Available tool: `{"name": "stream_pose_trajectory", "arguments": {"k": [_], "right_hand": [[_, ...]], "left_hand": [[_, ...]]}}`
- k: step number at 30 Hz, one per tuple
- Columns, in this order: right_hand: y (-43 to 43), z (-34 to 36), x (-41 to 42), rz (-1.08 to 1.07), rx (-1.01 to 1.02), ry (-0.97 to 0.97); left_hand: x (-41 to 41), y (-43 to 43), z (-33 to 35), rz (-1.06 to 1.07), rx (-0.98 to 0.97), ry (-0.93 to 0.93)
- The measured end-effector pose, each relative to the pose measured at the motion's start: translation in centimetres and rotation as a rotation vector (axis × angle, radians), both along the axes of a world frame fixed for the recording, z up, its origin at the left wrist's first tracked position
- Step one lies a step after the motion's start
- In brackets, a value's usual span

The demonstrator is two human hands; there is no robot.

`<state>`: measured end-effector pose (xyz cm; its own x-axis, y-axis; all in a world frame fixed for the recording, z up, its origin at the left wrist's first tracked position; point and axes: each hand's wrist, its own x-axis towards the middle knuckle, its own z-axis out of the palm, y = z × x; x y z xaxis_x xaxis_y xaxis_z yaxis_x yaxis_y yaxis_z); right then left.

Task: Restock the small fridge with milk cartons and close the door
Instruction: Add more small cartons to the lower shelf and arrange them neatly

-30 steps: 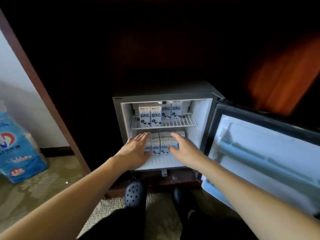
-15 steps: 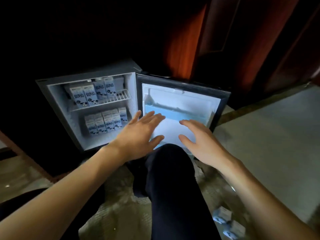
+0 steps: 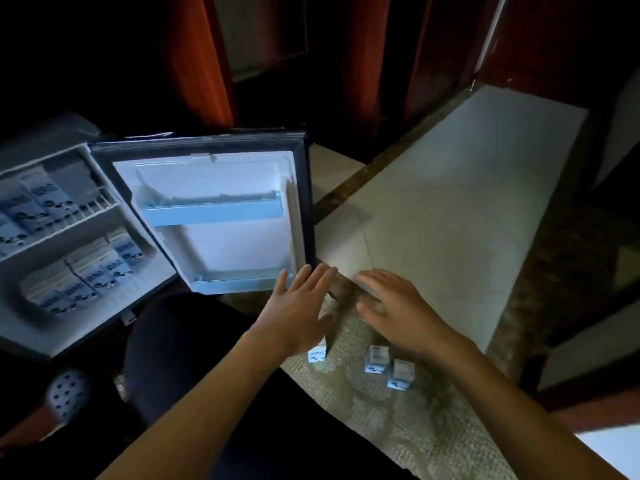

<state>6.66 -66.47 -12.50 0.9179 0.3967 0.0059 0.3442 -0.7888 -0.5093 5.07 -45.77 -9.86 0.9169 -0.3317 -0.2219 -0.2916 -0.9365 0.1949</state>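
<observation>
Both shelves of the fridge [image 3: 69,244] already carry milk cartons, door [image 3: 221,216] wide open. My left hand [image 3: 298,313] and right hand [image 3: 398,317], open and empty, hover above three cartons [image 3: 375,359] on the rug; these remain.

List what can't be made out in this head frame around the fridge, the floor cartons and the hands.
- Carton print on the fridge shelves: motion blur makes it unreadable.
- Fridge interior's left part: cut off by the frame edge, so no full count.
- Floor carton under the left hand: mostly hidden by the palm.
- Other two floor cartons by the right hand: labels too small.
- Cabinet above the fridge: too dark.
</observation>
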Motion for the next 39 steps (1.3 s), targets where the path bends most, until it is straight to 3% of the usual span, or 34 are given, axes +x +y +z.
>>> {"name": "stream_pose_trajectory", "arguments": {"k": [6,11,18,31,39], "right_hand": [[-4.3,-7.2,-0.1,-0.056,-0.106,0.119],[-6.1,-13.7,-1.2,-0.093,-0.11,0.241],[-5.7,-21.1,-0.7,-0.122,-0.131,0.34],[-4.0,-27.5,2.6,-0.205,-0.267,0.406],[-0.5,-28.1,3.1,-0.1,-0.594,0.336]], "left_hand": [[2.1,-3.5,-6.2,-0.019,0.07,0.196],[3.1,-4.8,-12.5,-0.044,0.034,0.238],[3.9,-2.9,-19.1,0.086,0.088,0.338],[4.4,-1.2,-27.9,0.185,0.074,0.362],[4.2,-1.6,-28.9,0.234,0.086,0.253]]}}
